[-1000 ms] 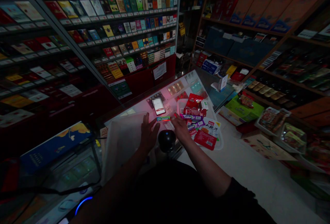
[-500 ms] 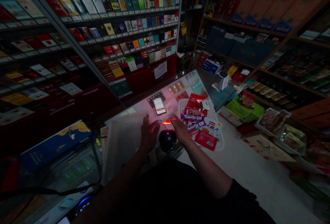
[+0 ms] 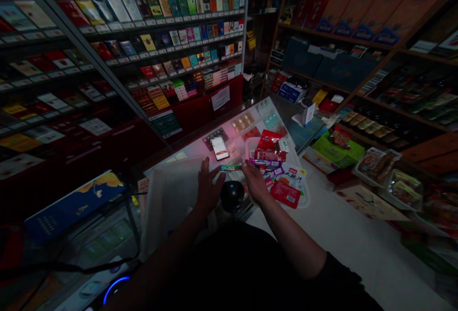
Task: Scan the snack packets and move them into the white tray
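Observation:
A slim green-and-blue snack packet (image 3: 231, 167) is stretched level between my two hands above the counter. My right hand (image 3: 253, 180) pinches its right end. At the packet's left end, my left hand (image 3: 209, 184) holds it with thumb and a finger, the other fingers spread upward. Just below the packet stands a round black scanner (image 3: 232, 192) with a small blue light on top. A phone with a bright, partly blurred screen (image 3: 221, 150) lies beyond the packet. Right of my right hand, a white tray (image 3: 306, 196) carries red and purple snack packets (image 3: 266, 163).
An empty-looking translucent bin (image 3: 153, 206) stands left of my left hand. A blue box (image 3: 75, 206) lies farther left. Shelves of cigarette packs (image 3: 186, 36) line the back wall. On the right are a green box (image 3: 338, 148) and tubs of packaged snacks (image 3: 404, 191).
The red glow on the packet and counter has gone out, and the scanner's light has turned from purple to blue. Both hands keep nearly the same place; the view has shifted slightly.

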Demonstrator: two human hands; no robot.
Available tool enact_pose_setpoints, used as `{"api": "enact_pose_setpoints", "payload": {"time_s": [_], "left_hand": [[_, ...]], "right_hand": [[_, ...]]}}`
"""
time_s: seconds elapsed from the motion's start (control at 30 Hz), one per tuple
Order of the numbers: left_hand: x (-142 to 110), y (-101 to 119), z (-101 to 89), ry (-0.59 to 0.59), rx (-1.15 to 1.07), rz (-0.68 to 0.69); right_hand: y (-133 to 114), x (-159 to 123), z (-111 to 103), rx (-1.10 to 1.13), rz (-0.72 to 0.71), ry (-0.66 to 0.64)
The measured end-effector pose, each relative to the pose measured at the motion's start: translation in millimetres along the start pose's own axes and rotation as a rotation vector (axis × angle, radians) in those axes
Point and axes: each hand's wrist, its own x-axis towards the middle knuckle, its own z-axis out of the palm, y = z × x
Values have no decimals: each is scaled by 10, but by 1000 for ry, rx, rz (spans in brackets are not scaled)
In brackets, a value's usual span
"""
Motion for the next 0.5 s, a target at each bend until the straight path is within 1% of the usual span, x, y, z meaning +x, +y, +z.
{"api": "enact_pose_setpoints", "payload": {"time_s": [0.1, 0.2, 0.33, 0.5], "left_hand": [[38, 94, 36, -32, 46, 54], [89, 211, 113, -76, 81, 107], [173, 397, 275, -154, 99, 154], [251, 661, 477, -263, 84, 167]], "right_hand": [[-51, -36, -111, -12, -11, 44], [-78, -61, -249, 4, -37, 78], [-81, -79, -460, 6, -49, 134], [-55, -90, -717, -29, -64, 203]]}}
